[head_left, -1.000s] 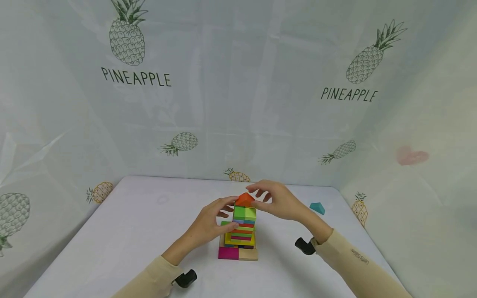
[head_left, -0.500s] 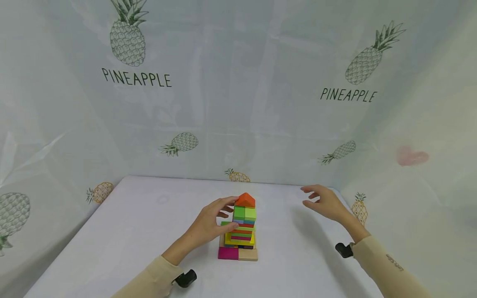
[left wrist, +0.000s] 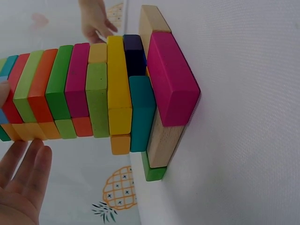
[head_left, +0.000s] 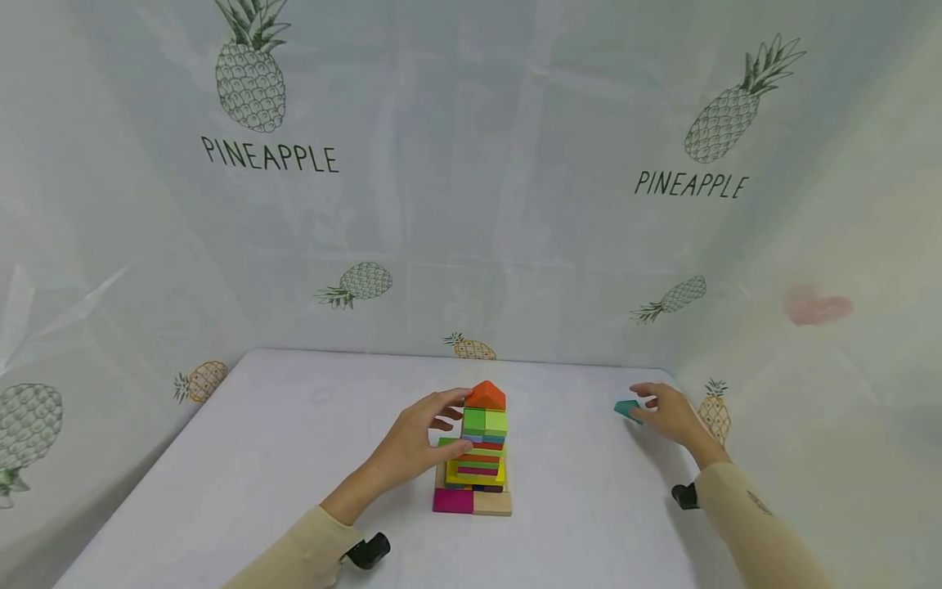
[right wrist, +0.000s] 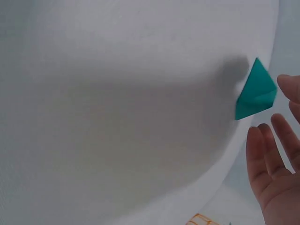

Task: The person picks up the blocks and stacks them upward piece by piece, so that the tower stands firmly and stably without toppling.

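A tower of brightly coloured wooden blocks (head_left: pixel 484 422) stands mid-table, topped by an orange triangular block (head_left: pixel 486 396). My left hand (head_left: pixel 412 433) is cupped at the tower's left side, with the thumb across the front and the index fingertip at the orange block. In the left wrist view, straight fingers (left wrist: pixel 33 171) lie right at the edge of the upper layers. Over at the right, my right hand (head_left: pixel 670 417) reaches beside a teal triangular block (right wrist: pixel 257 93) on the table. Its thumb and fingers are spread around the block, with gaps visible in the right wrist view.
Wide magenta and plain wood blocks (left wrist: pixel 176 84) form the tower's base. A white cloth covers the table (head_left: pixel 294 474), and a pineapple-print curtain (head_left: pixel 471 204) rises behind its far edge. Black wrist cameras (head_left: pixel 368 551) sit at both sleeves.
My right hand has moved away from the orange block at the tower's top, rightward and then down to the teal block. The left hand has stayed at the tower.
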Demonstrator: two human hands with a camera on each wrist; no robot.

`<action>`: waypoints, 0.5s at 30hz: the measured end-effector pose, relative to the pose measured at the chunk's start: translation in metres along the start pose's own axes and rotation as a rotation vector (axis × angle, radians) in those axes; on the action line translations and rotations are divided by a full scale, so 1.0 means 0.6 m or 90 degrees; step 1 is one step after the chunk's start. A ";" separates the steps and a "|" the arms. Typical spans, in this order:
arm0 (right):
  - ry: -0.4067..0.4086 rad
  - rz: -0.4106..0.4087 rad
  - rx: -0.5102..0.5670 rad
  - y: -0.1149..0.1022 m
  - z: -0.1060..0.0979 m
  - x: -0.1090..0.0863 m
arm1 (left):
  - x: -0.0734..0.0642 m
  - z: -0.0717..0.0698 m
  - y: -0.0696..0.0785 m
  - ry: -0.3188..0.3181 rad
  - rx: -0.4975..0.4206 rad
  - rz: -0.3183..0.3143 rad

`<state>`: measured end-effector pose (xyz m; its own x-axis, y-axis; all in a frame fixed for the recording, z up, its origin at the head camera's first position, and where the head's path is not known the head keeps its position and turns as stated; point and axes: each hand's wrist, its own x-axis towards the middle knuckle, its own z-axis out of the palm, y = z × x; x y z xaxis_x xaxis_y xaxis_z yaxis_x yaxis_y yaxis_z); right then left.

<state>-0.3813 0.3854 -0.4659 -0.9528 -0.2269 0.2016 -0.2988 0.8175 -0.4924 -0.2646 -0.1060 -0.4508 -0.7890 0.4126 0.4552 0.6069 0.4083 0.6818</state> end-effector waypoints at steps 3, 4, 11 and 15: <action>-0.005 0.026 -0.001 0.018 0.007 0.003 | 0.000 0.001 0.000 0.001 0.004 0.002; -0.007 0.037 -0.004 0.024 0.010 0.004 | 0.000 0.001 0.000 0.001 0.005 0.001; -0.015 0.076 0.000 0.054 0.030 0.011 | 0.000 0.001 0.001 0.005 0.006 0.006; -0.010 0.060 -0.004 0.054 0.034 0.010 | -0.001 0.000 0.001 0.005 0.003 0.005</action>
<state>-0.3977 0.3999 -0.4978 -0.9773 -0.1578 0.1411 -0.2080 0.8391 -0.5026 -0.2639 -0.1057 -0.4507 -0.7853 0.4089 0.4649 0.6132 0.4097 0.6754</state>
